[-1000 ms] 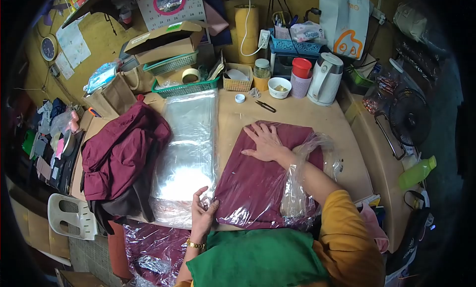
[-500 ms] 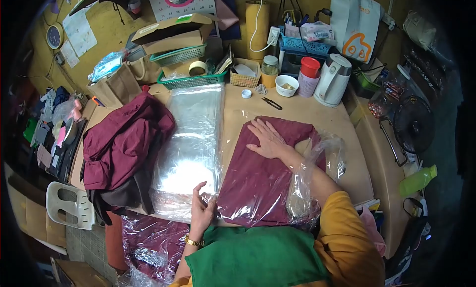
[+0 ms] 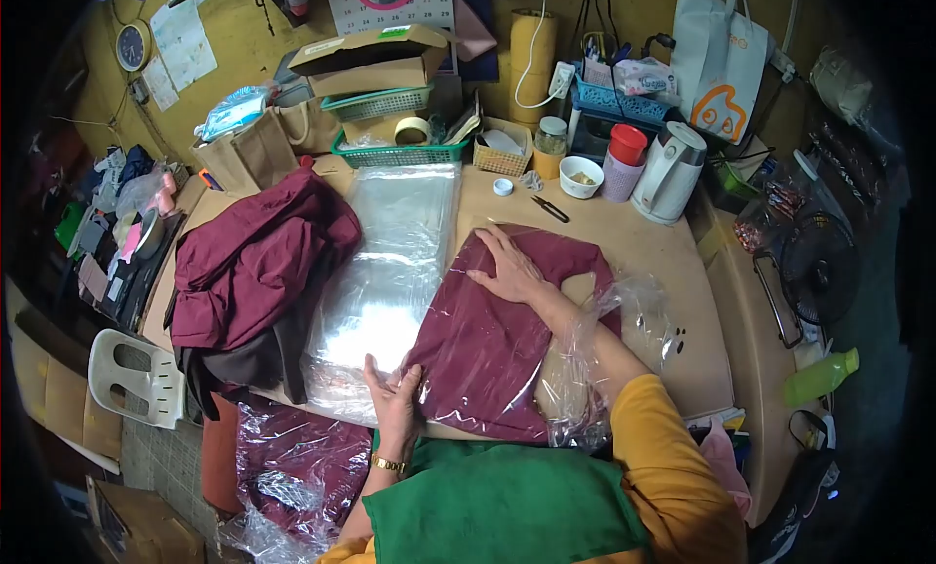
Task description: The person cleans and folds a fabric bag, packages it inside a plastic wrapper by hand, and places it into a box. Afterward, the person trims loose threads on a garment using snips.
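Observation:
A folded maroon garment [image 3: 487,354] lies in a clear plastic bag [image 3: 570,384] on the table. Flat on its upper part rests my right hand [image 3: 509,269], fingers spread, with loose plastic bunched around the forearm. My left hand [image 3: 394,400] is at the bag's lower left corner, thumb and forefinger apart, the thumb against the edge. Left of the bag lies a stack of flat clear plastic bags [image 3: 395,242]. Farther left, another maroon garment [image 3: 268,257] with dark lining sits in a loose heap.
Thread snips [image 3: 551,208], a white bowl [image 3: 581,177], a lidded cup [image 3: 622,164] and a white kettle [image 3: 671,172] stand toward the back. Green baskets [image 3: 400,155] sit behind the bag stack. Below the table's front edge is a bagged maroon garment [image 3: 302,466].
The bagged garment has shifted slightly left relative to the table, my right hand moving with it. My left hand's thumb is now against the bag's corner. The whole view has also shifted.

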`<state>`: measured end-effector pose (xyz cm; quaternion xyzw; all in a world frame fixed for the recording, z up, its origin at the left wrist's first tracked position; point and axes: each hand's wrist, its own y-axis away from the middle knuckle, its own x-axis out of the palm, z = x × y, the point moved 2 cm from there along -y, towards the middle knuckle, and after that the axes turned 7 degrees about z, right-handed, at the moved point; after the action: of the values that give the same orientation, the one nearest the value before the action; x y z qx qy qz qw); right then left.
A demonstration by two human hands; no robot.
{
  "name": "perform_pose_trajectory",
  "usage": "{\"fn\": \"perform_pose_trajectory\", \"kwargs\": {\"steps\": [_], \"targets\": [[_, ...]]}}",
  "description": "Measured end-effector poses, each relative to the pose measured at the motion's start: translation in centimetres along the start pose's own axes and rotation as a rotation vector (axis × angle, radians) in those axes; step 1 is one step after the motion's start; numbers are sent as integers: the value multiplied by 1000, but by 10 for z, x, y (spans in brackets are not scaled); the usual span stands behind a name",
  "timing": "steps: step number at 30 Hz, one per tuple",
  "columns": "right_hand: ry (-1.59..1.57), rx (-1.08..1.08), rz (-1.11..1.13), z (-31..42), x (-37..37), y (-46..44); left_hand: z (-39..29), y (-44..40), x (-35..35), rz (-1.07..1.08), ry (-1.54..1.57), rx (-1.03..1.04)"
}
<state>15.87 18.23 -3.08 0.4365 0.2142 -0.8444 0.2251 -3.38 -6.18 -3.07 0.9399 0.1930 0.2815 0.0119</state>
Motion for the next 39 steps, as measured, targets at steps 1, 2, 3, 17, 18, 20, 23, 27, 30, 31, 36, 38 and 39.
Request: {"fn": "perform_pose_trajectory", "kwargs": {"steps": [1, 2, 3, 17, 18, 20, 23, 27, 30, 31, 36, 38, 39], "targets": [[-70, -44, 20, 3, 0, -1, 3, 0, -3, -2, -1, 2], [-147, -78, 24, 0, 4, -6, 6, 0, -3, 0, 15, -42], [-149, -80, 21, 3, 3, -6, 8, 1, -3, 3, 31, -86], [-464, 155, 250, 63, -105, 250, -22, -10, -60, 258, -338, -357], [-367, 135, 225, 83, -104, 251, -21, -16, -59, 321, -426, -375], [-13, 127, 179, 120, -92, 230, -25, -28, -42, 394, -522, -388], [-458, 435, 0, 54, -72, 187, -31, -58, -20, 343, -738, -166], [-827, 279, -508, 64, -176, 100, -74, -121, 22, 354, -427, 201], [-842, -8, -569, 93, -226, 112, -128, -114, 27, 213, -464, 504], [-810, 84, -569, 100, -226, 124, -138, -99, 25, 171, -411, 492], [-646, 571, -365, 3, -149, 207, -73, -68, -83, 34, -616, 214], [-950, 510, -413, -50, -128, 274, -52, -38, -124, -55, -628, 118], [-950, 514, -409, -65, -113, 293, -53, -28, -141, -53, -620, 16]]}}
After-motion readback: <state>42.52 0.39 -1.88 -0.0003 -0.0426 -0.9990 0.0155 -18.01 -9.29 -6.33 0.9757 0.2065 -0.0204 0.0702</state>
